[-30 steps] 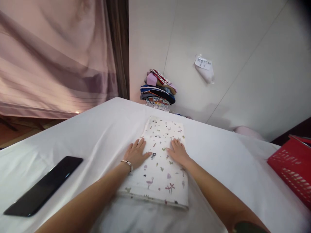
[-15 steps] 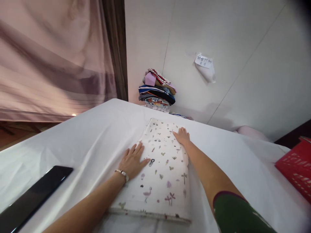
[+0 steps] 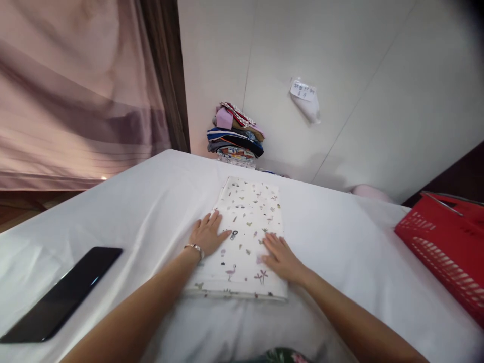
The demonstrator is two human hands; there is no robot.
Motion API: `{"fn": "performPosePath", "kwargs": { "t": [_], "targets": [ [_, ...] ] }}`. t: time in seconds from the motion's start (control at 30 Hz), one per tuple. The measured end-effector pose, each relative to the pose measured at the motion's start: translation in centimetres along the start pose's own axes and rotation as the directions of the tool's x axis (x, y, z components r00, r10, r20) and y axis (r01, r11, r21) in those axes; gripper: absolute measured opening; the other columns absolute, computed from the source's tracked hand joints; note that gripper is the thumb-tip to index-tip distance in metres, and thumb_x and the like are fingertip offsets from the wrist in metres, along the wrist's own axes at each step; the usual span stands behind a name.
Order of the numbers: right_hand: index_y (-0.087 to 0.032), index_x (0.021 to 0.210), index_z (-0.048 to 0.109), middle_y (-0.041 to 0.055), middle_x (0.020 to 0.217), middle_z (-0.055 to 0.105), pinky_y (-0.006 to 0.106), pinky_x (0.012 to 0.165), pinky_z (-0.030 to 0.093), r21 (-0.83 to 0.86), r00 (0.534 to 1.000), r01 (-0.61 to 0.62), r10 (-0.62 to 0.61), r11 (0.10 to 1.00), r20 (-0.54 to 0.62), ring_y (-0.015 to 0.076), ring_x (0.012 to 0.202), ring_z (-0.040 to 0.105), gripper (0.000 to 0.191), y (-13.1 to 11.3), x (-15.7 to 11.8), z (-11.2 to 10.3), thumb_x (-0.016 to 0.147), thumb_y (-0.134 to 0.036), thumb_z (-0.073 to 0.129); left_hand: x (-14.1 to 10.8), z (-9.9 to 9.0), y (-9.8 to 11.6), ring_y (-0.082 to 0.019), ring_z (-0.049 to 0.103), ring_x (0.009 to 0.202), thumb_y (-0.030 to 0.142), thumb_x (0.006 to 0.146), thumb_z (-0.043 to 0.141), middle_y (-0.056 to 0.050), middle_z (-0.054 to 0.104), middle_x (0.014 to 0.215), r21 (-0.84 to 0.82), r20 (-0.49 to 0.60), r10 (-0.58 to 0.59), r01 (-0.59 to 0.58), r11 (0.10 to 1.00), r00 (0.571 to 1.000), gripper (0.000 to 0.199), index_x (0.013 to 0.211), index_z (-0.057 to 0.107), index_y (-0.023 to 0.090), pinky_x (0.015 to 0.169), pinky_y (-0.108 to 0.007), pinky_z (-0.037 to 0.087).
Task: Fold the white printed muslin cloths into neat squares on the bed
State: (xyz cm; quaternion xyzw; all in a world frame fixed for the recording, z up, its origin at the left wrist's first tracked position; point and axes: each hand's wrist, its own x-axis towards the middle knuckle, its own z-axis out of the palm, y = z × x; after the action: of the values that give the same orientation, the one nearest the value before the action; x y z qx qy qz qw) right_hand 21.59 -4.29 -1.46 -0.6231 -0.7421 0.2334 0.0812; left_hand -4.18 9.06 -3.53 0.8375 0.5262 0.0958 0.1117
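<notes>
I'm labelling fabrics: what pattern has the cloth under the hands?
White folded cloth with small flamingos, palms and plants; clearest in the head view.

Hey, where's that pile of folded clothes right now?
In the head view, the pile of folded clothes is near the middle, just past the far edge of the white sheet, by the wall, right of the pink curtain.

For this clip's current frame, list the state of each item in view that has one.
Printed cloth: folded, lying flat
Left hand: open, palm down on the cloth
Right hand: open, palm down on the cloth
Black slab: lying flat, surface dark
Clothes pile: folded, stacked
White sheet: spread, creased
Pink curtain: hanging
</notes>
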Motion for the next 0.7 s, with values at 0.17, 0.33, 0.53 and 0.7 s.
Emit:
{"fn": "performPosePath", "kwargs": {
  "t": [0.17,0.33,0.53,0.7],
  "targets": [
    [-0.021,0.145,0.02,0.0068,0.151,0.011,0.048,0.113,0.008,0.015,0.985,0.171,-0.171,0.985,-0.008,0.0231,0.14,0.006,0.064,-1.4,-8.0,2.4,0.09,-0.052,0.034,0.4,-0.7,0.2,-0.029,0.019,0.137,0.064,0.081,0.029,-0.007,0.021,0.15,-0.012,0.032,-0.016,0.017,1.0,0.999,0.072,0.137,0.036,0.02,0.108,-0.05,0.019],
    [-0.023,0.146,0.007,0.0063,0.151,0.006,0.047,0.113,0.01,0.003,0.965,0.261,-0.261,0.965,-0.003,0.0237,0.139,0.006,0.074,-1.7,-12.2,2.9,0.087,-0.05,0.043,0.8,-2.4,-0.5,-0.024,0.021,0.137,0.057,0.082,0.03,-0.007,0.02,0.15,-0.137,0.145,-0.037,0.057,0.989,0.989,0.067,0.136,0.037,0.018,0.111,-0.043,0.019],
    [-0.021,0.146,0.009,0.0047,0.151,0.013,0.046,0.113,0.016,-0.105,0.965,0.21,-0.224,0.972,-0.135,0.0196,0.14,0.008,0.065,0.9,-12.6,2.3,0.089,-0.028,0.039,-4.6,-4.0,-3.2,-0.019,0.038,0.129,0.049,0.083,0.03,-0.004,0.043,0.14,-0.231,-0.011,0.153,-0.152,0.961,0.988,0.057,0.125,0.052,0.019,0.111,-0.035,0.026],
    [-0.02,0.142,0.028,0.0039,0.149,0.023,0.046,0.113,0.016,-0.191,0.953,0.267,-0.288,0.944,-0.09,0.019,0.139,0.011,0.058,1.8,-10.2,1.6,0.085,-0.017,0.036,-10.5,-4.7,-3.8,-0.018,0.047,0.122,0.033,0.082,0.036,-0.001,0.057,0.127,-0.168,-0.017,0.24,-0.24,0.956,0.971,0.041,0.113,0.062,0.026,0.108,-0.034,0.033]
  ]
}}
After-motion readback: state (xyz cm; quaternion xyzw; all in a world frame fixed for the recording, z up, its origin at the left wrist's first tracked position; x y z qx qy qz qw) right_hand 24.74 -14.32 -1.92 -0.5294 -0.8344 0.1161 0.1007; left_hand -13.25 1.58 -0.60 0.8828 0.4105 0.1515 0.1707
